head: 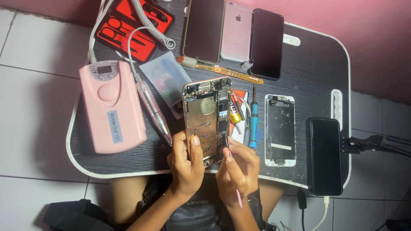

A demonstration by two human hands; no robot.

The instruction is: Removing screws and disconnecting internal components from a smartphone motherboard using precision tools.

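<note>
My left hand [186,164] grips the lower part of an opened phone body [207,115], gold-edged, its metal inside facing up over the small dark lap table [308,64]. My right hand [239,169] holds thin pink tweezers [233,179], their tip touching the phone's inside near its lower right edge. To the right lie a blue-handled screwdriver [254,122] and a detached screen panel [280,129], back side up.
A pink drill box [112,107] with its pink handpiece [153,109] lies at left. Behind it sits a red tool case [135,25]. Three phones [235,32] rest along the far edge, and a black phone [324,156] lies at right on a cable.
</note>
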